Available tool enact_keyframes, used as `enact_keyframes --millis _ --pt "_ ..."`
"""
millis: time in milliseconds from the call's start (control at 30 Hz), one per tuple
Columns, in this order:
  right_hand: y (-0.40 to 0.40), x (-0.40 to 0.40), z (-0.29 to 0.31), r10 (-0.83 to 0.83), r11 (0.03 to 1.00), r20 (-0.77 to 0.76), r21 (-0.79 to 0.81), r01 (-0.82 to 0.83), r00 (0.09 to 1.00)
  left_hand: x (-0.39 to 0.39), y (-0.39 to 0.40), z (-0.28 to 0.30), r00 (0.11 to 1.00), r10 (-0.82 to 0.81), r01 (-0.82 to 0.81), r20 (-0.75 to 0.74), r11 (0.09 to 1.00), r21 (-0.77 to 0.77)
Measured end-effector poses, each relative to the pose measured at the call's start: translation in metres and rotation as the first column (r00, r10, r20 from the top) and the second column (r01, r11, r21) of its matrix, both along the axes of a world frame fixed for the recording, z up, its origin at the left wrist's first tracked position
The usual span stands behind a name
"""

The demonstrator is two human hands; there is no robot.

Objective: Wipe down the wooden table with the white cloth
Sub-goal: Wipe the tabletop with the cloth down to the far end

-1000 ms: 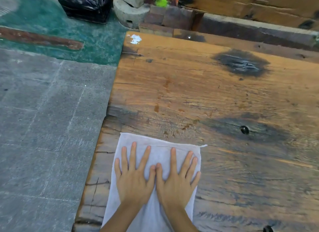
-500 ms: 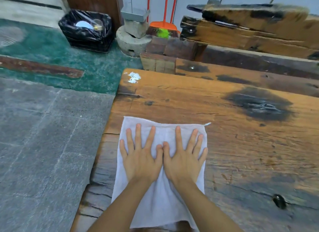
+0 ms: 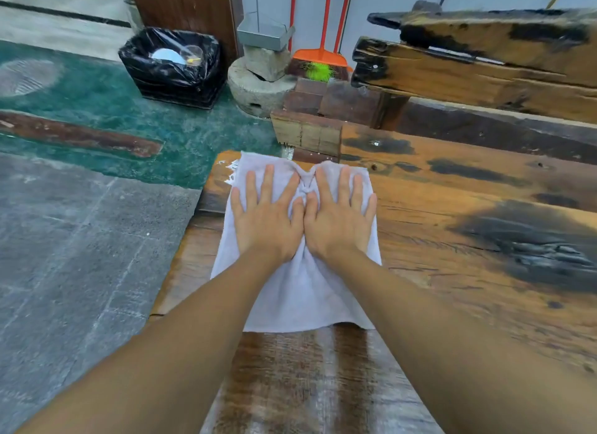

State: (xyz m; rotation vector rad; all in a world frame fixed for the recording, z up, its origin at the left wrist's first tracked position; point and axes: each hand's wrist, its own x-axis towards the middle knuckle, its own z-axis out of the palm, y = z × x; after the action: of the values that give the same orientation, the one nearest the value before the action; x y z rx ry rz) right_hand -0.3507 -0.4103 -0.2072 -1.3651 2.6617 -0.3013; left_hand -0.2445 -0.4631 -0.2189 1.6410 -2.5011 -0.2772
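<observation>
Now the white cloth [image 3: 300,291] lies flat on the wooden counter [image 3: 452,239], its far edge at the counter's far left corner. Both hands press on the cloth side by side, thumbs touching: the left hand [image 3: 266,217] and right hand [image 3: 339,217] each show an open grip, fingers straight and spread. Beyond that corner, a black-lined bin [image 3: 172,67] stands on the green floor [image 3: 97,94].

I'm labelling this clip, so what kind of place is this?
Probably a rustic outdoor patio or yard: a rough wooden table, stacked old timber beams, and a lined bin with a broom on paved ground.
</observation>
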Motion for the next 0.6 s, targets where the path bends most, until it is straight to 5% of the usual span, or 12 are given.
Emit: enact_keyframes --millis 600 --pt "-0.009 -0.013 -0.001 0.147 0.989 0.042 -0.035 -0.145 0.988 -0.006 -0.010 0.006 1.000 -0.016 0.016 -0.013 0.999 0.031"
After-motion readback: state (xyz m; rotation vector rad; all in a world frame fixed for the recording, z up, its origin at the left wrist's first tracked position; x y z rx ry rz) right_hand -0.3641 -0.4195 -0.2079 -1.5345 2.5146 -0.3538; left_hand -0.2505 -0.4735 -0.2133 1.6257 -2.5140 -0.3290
